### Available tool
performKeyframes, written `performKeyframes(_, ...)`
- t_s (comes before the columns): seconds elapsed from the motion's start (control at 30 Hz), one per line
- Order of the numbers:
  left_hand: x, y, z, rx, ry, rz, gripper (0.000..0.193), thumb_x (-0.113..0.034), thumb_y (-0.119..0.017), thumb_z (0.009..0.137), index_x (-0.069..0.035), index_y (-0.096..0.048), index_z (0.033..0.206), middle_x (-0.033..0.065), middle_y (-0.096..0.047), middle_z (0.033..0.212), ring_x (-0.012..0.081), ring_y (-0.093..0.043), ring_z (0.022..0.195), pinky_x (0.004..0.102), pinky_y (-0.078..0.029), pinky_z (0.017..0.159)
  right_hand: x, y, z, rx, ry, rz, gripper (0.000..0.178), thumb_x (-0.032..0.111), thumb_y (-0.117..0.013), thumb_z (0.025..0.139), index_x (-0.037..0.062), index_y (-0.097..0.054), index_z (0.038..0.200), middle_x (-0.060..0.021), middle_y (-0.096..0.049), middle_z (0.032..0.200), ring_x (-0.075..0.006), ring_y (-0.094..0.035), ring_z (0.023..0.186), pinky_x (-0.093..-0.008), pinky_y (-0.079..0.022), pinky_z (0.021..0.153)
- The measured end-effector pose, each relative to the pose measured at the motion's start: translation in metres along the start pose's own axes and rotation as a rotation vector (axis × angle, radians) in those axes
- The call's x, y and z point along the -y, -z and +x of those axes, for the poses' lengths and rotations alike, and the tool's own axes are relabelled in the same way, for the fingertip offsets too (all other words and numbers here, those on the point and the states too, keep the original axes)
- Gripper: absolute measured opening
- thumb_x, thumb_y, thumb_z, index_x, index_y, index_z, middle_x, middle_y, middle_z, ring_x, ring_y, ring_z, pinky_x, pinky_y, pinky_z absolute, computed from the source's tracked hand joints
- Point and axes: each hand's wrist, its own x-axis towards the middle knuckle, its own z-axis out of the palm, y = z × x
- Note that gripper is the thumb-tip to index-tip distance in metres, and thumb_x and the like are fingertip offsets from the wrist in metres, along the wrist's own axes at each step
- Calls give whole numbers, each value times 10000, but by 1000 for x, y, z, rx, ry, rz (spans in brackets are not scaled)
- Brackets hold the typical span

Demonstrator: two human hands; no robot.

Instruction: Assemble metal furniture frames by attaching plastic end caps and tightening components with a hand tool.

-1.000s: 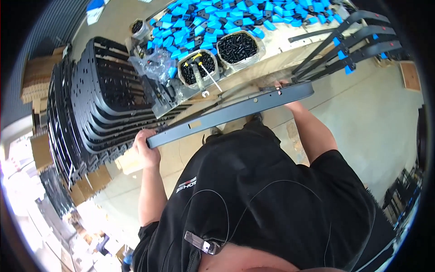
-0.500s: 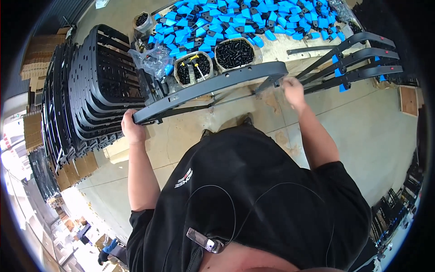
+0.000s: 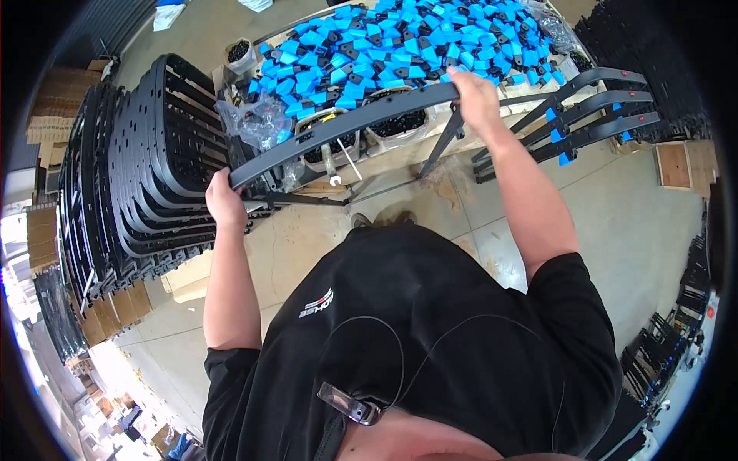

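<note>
head view: left hand [image 3: 225, 203] and right hand [image 3: 478, 101], well apart, clamp opposite ends of a black frame [image 3: 346, 122].

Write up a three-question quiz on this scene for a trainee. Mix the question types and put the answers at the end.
1. Which hand grips the end of the black metal frame nearer the stacked black frames?
2. True or false: blue-and-black plastic pieces lie in a loose heap beyond the held frame.
3. What lies between the stacked frames and that heap?
A. a leather glove
B. a clear plastic bag
C. a folded towel

Key:
1. The left hand; the right hand is at the other end.
2. True.
3. B.
</note>
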Motion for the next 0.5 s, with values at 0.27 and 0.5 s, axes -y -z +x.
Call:
performKeyframes(0.27, 0, -11, -3, 17, -59, -34, 336, -243, -596, 980, -66, -562, 696, -82, -435, 648, 46, -368, 605, 247, -288, 557, -8, 9, 9, 13, 51, -10, 409, 388, -584, 1001, 28, -661, 822, -1, -571, 755, -98, -518, 710, -286, -419, 636)
performKeyframes(0.5, 12, 5, -3, 139, -193, -78, 384, -202, -556, 1023, -87, -441, 675, -94, -354, 651, 35, -293, 631, 265, -242, 558, -31, -26, -20, -536, 331, -199, 423, 334, -446, 1073, -46, -629, 1041, -107, -634, 1016, -219, -572, 928, -369, -464, 852)
